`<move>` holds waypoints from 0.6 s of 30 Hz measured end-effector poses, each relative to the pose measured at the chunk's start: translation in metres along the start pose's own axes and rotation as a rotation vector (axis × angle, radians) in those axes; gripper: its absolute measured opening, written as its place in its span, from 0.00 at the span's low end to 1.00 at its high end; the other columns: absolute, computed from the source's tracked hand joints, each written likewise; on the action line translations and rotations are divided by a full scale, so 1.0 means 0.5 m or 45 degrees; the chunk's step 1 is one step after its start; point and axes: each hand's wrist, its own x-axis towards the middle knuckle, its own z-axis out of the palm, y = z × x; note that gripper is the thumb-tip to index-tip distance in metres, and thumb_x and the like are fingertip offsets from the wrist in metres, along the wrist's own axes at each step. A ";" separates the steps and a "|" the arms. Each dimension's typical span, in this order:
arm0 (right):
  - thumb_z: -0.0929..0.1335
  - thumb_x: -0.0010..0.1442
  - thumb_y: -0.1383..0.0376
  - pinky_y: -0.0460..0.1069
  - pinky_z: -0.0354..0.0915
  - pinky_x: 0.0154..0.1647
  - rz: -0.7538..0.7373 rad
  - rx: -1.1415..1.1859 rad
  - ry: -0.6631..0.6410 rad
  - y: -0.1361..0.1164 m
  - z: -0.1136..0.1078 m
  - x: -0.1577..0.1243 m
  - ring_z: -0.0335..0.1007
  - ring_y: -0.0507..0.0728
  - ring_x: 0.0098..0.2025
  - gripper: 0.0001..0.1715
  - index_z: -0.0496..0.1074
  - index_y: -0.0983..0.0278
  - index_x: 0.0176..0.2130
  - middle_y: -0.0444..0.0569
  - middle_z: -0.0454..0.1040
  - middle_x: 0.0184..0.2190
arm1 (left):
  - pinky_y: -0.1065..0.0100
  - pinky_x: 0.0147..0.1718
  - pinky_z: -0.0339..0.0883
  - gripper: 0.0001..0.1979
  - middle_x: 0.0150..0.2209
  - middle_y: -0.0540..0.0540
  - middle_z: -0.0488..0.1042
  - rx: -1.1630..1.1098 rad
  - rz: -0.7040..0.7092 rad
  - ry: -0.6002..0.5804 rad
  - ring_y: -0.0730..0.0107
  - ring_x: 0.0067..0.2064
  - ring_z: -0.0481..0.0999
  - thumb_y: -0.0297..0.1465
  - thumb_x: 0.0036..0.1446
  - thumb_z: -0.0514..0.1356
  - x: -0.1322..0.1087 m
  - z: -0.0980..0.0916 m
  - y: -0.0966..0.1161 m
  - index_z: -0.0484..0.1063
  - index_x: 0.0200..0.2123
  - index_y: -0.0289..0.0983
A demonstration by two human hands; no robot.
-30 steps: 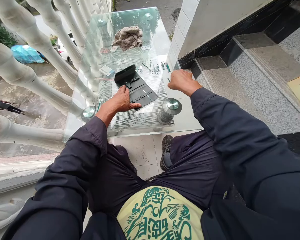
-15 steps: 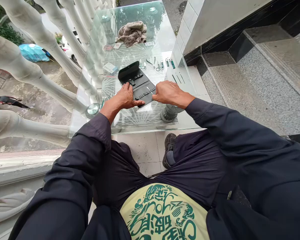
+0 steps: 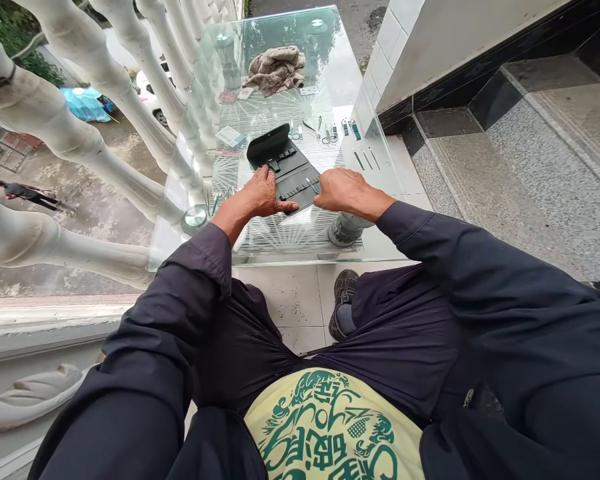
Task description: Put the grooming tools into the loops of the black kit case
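Observation:
A black manicure case [image 3: 296, 175] lies unfolded on the glass table, with a row of elastic loops along its lower panel. My left hand [image 3: 263, 193] grips the case at its near left side, fingers on the edge and thumb stretched along the bottom. At the right edge of the case, my right hand [image 3: 347, 190] is closed in a pinch on a slim metal tool [image 3: 312, 185], whose tip points over the loops; most of it is hidden by the fingers. Beyond the case lie nail clippers [image 3: 355, 129], small scissors [image 3: 326, 139] and cuticle nippers [image 3: 313, 127].
Several thin tools [image 3: 369, 159] lie at the right of the glass table [image 3: 380, 250]. A crumpled brown cloth [image 3: 276, 70] and a small box [image 3: 230, 137] sit farther back. White balusters [image 3: 95, 247] border the left, stone steps [image 3: 480, 173] the right. A person [image 3: 30, 195] is below outside.
The view has shifted slightly, so everything appears a little farther right. Both hands keep their places on the case and the slim tool. The person outside has moved a little.

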 end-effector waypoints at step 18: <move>0.70 0.50 0.64 0.48 0.51 0.22 -0.081 0.334 -0.358 0.119 -0.033 -0.023 0.56 0.50 0.22 0.07 0.69 0.65 0.24 0.45 0.66 0.21 | 0.55 0.69 0.38 0.62 0.72 0.33 0.38 -0.018 0.002 0.010 0.41 0.72 0.37 0.66 0.49 0.53 0.008 0.006 -0.008 0.38 0.70 0.26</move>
